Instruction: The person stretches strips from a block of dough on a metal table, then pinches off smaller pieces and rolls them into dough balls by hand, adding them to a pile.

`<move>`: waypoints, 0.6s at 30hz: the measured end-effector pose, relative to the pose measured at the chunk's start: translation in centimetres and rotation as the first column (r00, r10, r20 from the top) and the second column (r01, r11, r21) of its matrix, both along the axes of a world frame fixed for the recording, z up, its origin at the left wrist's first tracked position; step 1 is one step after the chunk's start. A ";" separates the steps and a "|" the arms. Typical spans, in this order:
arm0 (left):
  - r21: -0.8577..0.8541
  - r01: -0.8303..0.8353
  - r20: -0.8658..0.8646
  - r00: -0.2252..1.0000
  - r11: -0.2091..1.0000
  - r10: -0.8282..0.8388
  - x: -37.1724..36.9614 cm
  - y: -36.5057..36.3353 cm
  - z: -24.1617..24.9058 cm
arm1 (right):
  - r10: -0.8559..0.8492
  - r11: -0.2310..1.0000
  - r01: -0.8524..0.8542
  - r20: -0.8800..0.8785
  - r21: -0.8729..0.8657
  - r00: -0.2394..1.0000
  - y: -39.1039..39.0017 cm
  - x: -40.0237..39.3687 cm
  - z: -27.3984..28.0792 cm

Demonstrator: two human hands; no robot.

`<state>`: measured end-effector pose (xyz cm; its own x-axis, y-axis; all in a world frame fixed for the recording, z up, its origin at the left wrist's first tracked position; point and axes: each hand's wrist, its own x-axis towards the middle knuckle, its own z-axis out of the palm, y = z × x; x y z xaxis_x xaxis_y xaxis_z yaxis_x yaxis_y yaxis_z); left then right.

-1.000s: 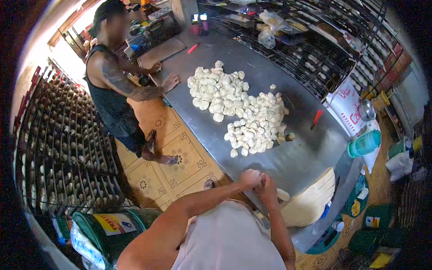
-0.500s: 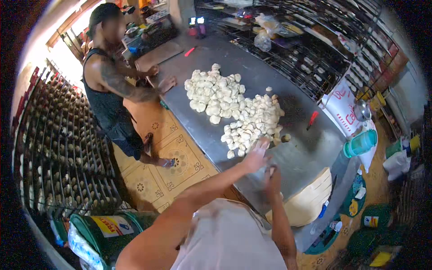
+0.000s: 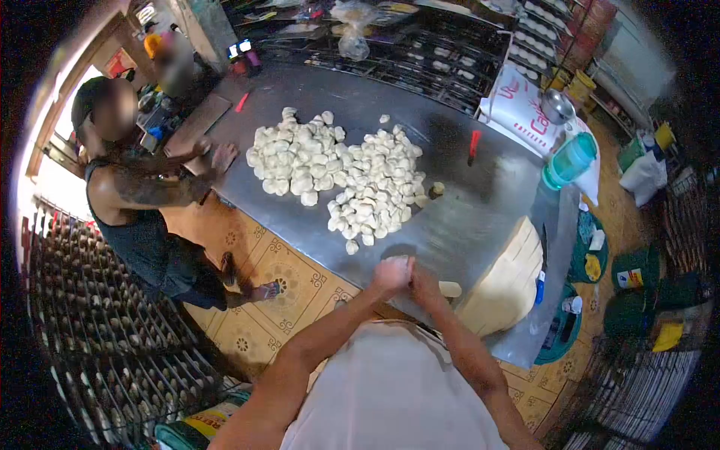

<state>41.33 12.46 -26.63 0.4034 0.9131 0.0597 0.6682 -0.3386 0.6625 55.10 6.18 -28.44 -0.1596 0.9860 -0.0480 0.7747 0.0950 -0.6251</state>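
Firstly, we are listing two bare hands: the left hand (image 3: 391, 276) and the right hand (image 3: 426, 286) are meeting above the near edge of a metal table (image 3: 469, 225), fingers curled and touching. Grip: both hands are looking narrow and closed in, but the fingers are hiding whatever may be between them, so we are not able to tell whether either is holding dough. Dough pieces (image 3: 375, 180), many, pale and rounded: these are lying beyond the hands in two joined heaps on the tabletop, one lone piece (image 3: 385, 118) sitting apart behind them. Dough strip (image 3: 450, 289), one, short: it is lying just beside the right hand. Dough slab (image 3: 499, 289), one, large and flat: it is resting further to the right, lines running across its surface. Red-handled tool (image 3: 474, 142), one: it is lying on the table beyond the slab. Also at that side, we are recording a teal container (image 3: 571, 160), tilted in view, a metal bowl (image 3: 557, 106) and a white sack (image 3: 516, 105) bearing red lettering. Co-worker (image 3: 135, 210), one, in a dark sleeveless top: this person is standing at the left side of the table, hands at its edge. Rack (image 3: 150, 375), one, dark: it is standing at the lower left, holding rows of pale pieces.
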 end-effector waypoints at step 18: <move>-0.232 0.277 0.155 0.957 0.932 -0.245 -2.2 1.2 0.2 | -0.053 0.966 0.086 -0.138 0.246 0.989 1.1 0.4 1.6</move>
